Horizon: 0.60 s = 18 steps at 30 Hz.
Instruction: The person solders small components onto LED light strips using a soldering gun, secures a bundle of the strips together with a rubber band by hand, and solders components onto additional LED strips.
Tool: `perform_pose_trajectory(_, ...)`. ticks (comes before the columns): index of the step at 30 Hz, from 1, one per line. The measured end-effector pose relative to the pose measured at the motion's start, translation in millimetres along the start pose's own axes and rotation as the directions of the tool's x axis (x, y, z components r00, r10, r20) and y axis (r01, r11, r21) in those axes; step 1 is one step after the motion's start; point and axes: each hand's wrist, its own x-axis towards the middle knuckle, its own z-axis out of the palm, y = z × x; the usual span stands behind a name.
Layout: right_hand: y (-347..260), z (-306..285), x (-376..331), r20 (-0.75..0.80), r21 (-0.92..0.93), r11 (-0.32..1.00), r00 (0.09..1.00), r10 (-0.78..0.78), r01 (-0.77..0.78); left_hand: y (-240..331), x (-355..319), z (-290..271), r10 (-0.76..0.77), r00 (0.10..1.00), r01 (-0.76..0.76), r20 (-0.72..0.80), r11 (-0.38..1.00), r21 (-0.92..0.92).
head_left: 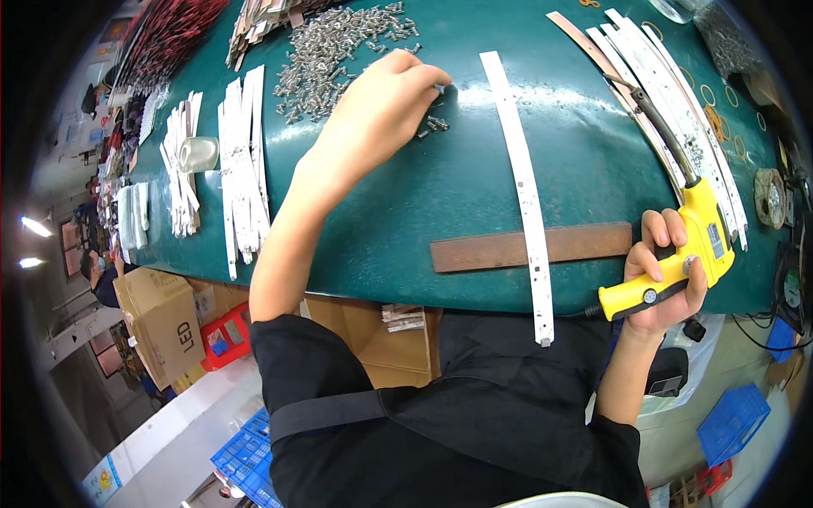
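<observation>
My right hand (669, 275) is wrapped round the yellow handle of a soldering gun (707, 229), whose dark metal nose points up and away over white strips. My left hand (385, 106) reaches across the table with thumb and fingers pinched together; what sits in the pinch is too small to make out. Just below those fingertips lie a few small metal connectors (434, 125). Between my hands, a long white LED strip (525, 182) rests across a brown wooden bar (466, 252), and its near end sticks out past the table edge.
A pile of metal connectors (326, 59) spreads beyond my left hand. White strips lie stacked at left (243, 161) and right (677, 110). A glass jar (199, 155) lies on the left strips. Rubber bands (718, 127) and a tape roll (769, 197) are at right.
</observation>
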Motion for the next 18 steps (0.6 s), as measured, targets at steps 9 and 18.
perform_pose_trajectory(9, 16.0, 37.5, -12.8, 0.067, 0.001, 0.999, 0.997, 0.034, -0.034, 46.1, -22.8, 7.1, -0.245, 0.920, 0.331, 0.306, 0.070, -0.941)
perform_pose_trajectory(18, 67.3, 43.2, -5.8, -0.001, -0.133, 0.979, 0.988, 0.154, -0.153, 51.7, -33.4, 11.9, -0.211, 0.904, 0.360, 0.371, -0.088, -0.929)
